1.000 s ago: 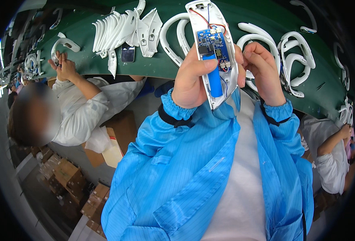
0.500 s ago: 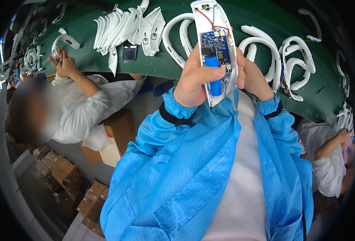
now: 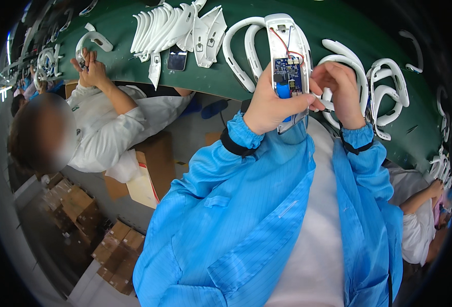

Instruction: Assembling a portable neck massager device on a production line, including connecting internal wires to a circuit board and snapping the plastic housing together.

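Observation:
A white curved plastic housing [image 3: 281, 31] is held up in front of me, its hollow side showing. My left hand [image 3: 272, 105] grips its lower part, with the thumb laid across the inside. In the shell sit a blue circuit board [image 3: 288, 71] and a blue cylindrical battery [image 3: 283, 91], the battery partly covered by my thumb. Red and dark wires run to the board from the upper end. My right hand [image 3: 342, 91] is beside the housing's right edge, fingers bent and tips drawn together near my left thumb. Whatever those fingertips pinch is too small to tell.
White C-shaped parts [image 3: 388, 87] lie on the green table [image 3: 282, 6] to the right, with more curved parts behind the housing. At left are a row of white shells [image 3: 159, 25] and a phone [image 3: 177, 58]. A co-worker [image 3: 100, 123] sits at left, another at far right.
My right hand has come off the housing's side and drawn its fingers together by the right edge. My left hand keeps hold, its thumb higher on the battery. The whole view has shifted slightly.

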Motion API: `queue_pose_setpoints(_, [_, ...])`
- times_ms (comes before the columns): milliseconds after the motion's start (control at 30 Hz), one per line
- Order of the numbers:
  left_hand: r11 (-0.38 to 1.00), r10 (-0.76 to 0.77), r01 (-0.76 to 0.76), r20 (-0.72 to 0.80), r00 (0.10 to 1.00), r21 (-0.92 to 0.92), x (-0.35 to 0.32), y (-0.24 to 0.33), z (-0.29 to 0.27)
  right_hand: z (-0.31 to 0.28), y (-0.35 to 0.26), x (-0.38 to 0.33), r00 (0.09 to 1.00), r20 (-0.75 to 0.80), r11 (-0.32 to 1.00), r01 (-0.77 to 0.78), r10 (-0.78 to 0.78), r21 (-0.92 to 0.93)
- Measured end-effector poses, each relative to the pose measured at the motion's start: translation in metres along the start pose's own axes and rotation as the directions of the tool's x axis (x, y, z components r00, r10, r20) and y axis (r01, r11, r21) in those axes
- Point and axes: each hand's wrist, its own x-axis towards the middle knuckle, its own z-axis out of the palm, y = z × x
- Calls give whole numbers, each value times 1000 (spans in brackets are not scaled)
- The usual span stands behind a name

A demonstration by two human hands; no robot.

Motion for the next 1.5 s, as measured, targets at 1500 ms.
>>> queue_pose_setpoints(1500, [136, 415, 11, -67, 907, 991, 51, 63, -123, -14, -7, 2, 983, 140, 730, -183, 120, 659])
